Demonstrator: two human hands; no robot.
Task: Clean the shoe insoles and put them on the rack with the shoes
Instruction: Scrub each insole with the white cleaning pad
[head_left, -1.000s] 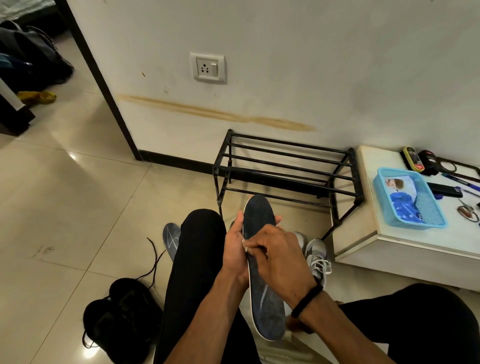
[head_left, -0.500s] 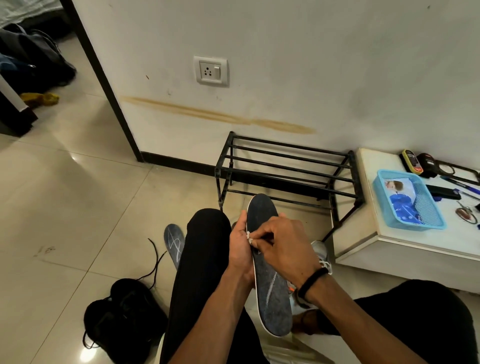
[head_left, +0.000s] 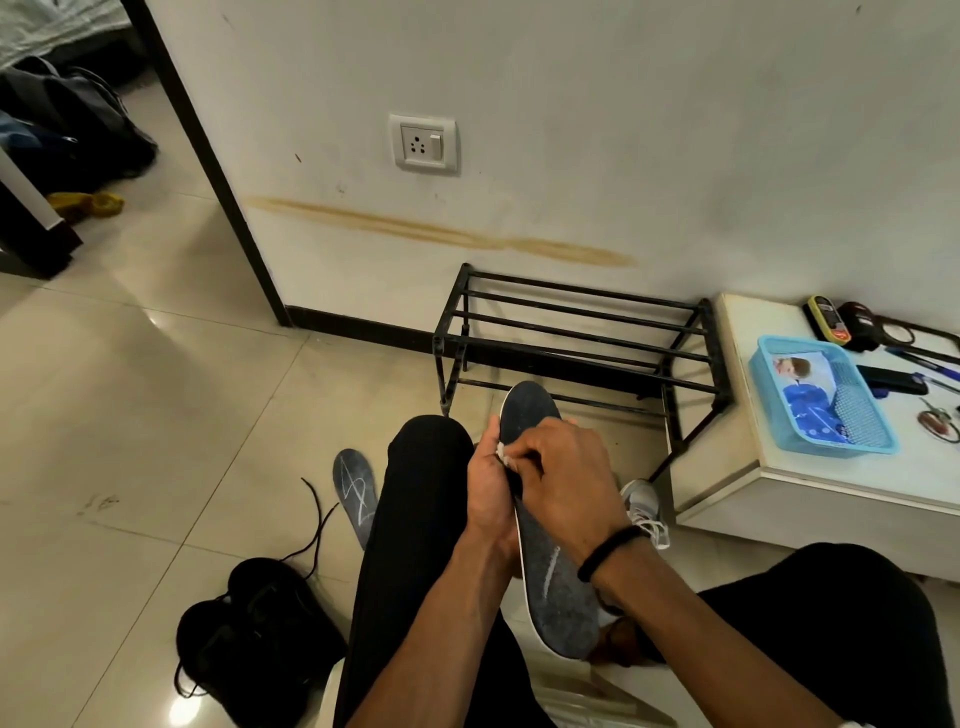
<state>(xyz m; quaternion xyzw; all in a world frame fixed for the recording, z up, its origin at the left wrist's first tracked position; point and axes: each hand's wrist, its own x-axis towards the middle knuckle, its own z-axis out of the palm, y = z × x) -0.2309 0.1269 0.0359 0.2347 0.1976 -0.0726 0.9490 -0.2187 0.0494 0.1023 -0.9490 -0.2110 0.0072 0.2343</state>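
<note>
1. The rack (head_left: 576, 338) is seen bare, so cleaning is judged under way.
2. In front of it, an insole (head_left: 558, 582) is gripped by the left hand (head_left: 488, 483).
3. A small white wipe (head_left: 503, 453), mostly hidden, is pinched against it by the right hand (head_left: 566, 483); further rubbing is called for.

Rack (head_left: 576, 332) against wall, table (head_left: 779, 483) right of it, shoes (head_left: 249, 629) left
</note>
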